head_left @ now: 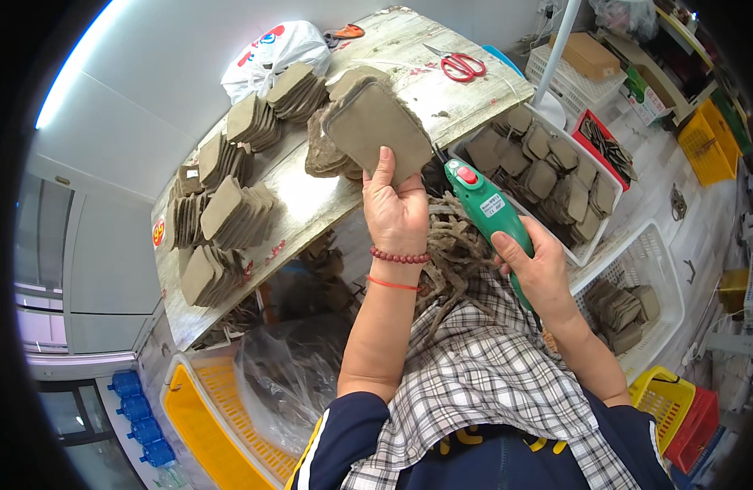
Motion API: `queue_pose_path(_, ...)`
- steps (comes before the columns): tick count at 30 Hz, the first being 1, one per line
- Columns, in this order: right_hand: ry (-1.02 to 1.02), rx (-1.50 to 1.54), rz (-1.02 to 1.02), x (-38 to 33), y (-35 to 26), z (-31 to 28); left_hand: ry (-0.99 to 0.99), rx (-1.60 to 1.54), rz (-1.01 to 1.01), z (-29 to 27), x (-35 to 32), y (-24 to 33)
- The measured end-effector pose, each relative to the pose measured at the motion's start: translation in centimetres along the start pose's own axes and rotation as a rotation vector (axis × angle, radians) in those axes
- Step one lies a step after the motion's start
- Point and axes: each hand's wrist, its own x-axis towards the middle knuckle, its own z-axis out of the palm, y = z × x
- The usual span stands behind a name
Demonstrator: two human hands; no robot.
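Observation:
My left hand [397, 216] is closed on a grey-brown pad [375, 126] with rounded corners, thumb on its face, held up over the table's near edge. In my right hand [540, 265] is a green handheld electric cutter [507, 224] with a red button. Its narrow tip points at the pad's right edge; whether they touch I cannot tell. Shaggy brown offcut strips [446, 265] hang in a heap between my arms, over a checked apron [491, 367]. Behind the held pad, more pads [323, 155] lie piled on the table, partly hidden.
Several stacks of pads [239, 212] line the left of the worn table [442, 37], with a white plastic bag [299, 49] and red-handled scissors [461, 67] farther back. At right stand a white crate [609, 220] of pads and another crate [670, 286]. A yellow crate [184, 408] sits lower left.

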Motion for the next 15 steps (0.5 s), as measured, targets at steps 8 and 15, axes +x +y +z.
queue_pose_path(8, 0.055, -0.021, -0.039, 0.3, 0.3, -0.1, 0.03, 0.085, -0.049, -0.6, -1.5, -1.5)
queue_pose_path(15, 0.085, -0.03, -0.039, 0.9, -0.2, -0.7, 0.031, 0.159, -0.152, -2.0, -2.9, -2.4)
